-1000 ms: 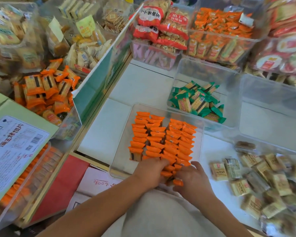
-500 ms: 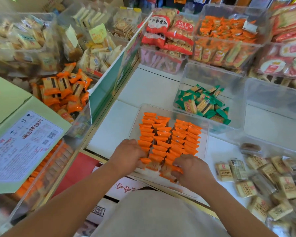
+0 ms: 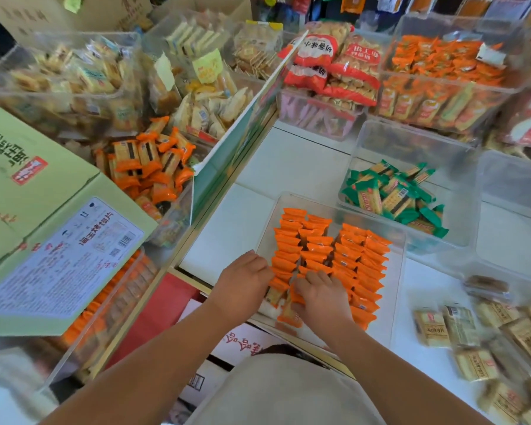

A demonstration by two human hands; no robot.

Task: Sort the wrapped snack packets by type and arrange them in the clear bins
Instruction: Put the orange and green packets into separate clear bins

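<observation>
Orange packets (image 3: 325,253) in overlapping columns inside a clear bin (image 3: 394,314) on the white surface (image 3: 304,167). Left hand (image 3: 242,282) at the near-left corner of the stack, fingers bent, tips against the left column — pinching or only pressing, cannot tell. Right hand (image 3: 322,297) just beside it over the middle column, grip closed on a few packets at the near end, one tilted out beneath the palm. Beyond and to the right, a second bin (image 3: 411,139) with a loose heap of green packets (image 3: 393,197). Tan packets (image 3: 460,332) scattered on the surface at far right, well apart from the orange ones. Green carton (image 3: 43,210) off to the left.
</observation>
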